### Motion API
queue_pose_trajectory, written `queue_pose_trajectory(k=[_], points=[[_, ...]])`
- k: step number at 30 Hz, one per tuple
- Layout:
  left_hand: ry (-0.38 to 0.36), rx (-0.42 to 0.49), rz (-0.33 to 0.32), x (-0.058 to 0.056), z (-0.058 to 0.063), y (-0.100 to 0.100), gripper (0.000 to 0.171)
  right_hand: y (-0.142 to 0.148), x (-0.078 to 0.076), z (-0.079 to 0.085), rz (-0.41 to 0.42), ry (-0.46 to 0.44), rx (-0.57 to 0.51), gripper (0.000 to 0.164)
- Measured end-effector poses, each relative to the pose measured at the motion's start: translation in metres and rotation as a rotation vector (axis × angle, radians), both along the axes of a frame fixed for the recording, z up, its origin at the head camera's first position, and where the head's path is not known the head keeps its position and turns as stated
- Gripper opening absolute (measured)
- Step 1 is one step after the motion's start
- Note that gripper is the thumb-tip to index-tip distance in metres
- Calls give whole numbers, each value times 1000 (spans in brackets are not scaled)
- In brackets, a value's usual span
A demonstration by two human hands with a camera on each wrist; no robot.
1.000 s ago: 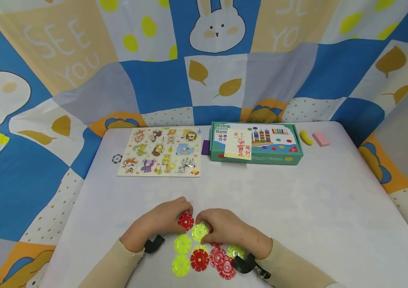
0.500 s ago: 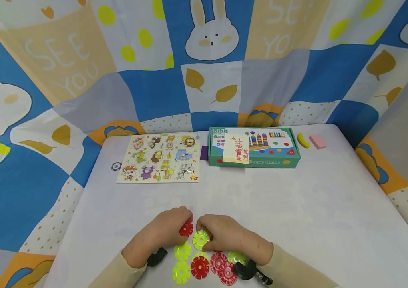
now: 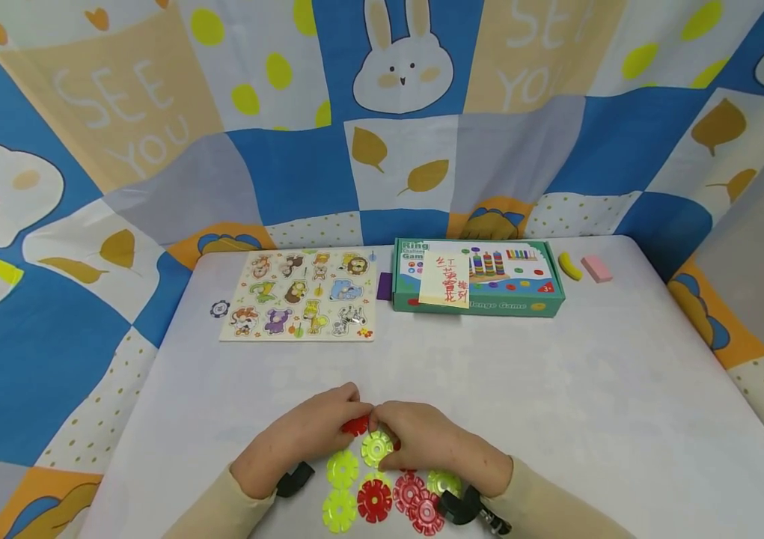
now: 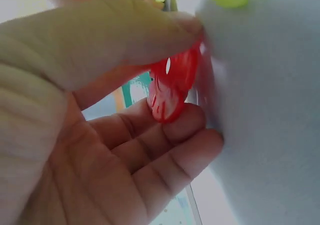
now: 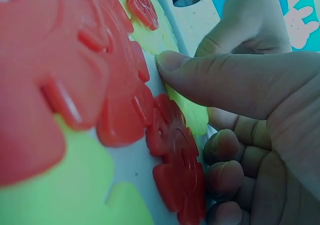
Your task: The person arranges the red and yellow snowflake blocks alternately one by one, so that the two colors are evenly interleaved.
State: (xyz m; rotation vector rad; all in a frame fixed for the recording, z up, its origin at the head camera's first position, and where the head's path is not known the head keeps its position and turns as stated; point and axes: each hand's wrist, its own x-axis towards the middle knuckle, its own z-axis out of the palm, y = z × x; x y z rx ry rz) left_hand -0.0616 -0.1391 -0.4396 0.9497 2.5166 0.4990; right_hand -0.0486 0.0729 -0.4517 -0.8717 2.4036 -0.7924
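Observation:
My left hand point(image 3: 317, 423) pinches a red notched plastic disc point(image 3: 356, 426) between thumb and fingers. The left wrist view shows that red disc point(image 4: 172, 87) tilted on edge close to the white surface. Right beside it, my right hand point(image 3: 425, 436) has its thumb and fingers curled round a yellow-green disc point(image 3: 376, 449); the two hands' fingertips meet or nearly meet. In the right wrist view the thumb point(image 5: 200, 77) lies against that yellow-green disc point(image 5: 192, 114), and a red disc point(image 5: 177, 162) sits under the fingers. More discs, red point(image 3: 375, 501) and yellow-green point(image 3: 340, 510), lie flat below the hands.
An animal puzzle board point(image 3: 297, 296) lies at the back left, with a small dark-patterned round piece point(image 3: 220, 309) beside it. A green game box point(image 3: 509, 303) bears a handwritten note point(image 3: 444, 279). A yellow banana-shaped piece point(image 3: 569, 266) and a pink block point(image 3: 597, 269) are further right.
My left hand has shifted slightly right with the red disc, closing the gap to my right hand. The right hand keeps its place at the yellow-green disc. The head view has tilted upward a little.

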Motion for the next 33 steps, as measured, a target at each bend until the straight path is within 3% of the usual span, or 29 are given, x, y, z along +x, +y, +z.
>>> queue_pose_trajectory(k=[9, 17, 26, 33], points=[[-91, -19, 18, -1, 4, -1, 49, -1, -2, -1, 9, 14, 21, 44], [22, 40, 63, -10, 13, -20, 34, 0, -2, -4, 40, 54, 37, 42], [-40, 155, 192, -25, 18, -46, 51, 0, -1, -3, 27, 25, 44, 41], [-81, 221, 380, -38, 12, -76, 55, -1, -1, -3, 25, 11, 41, 41]])
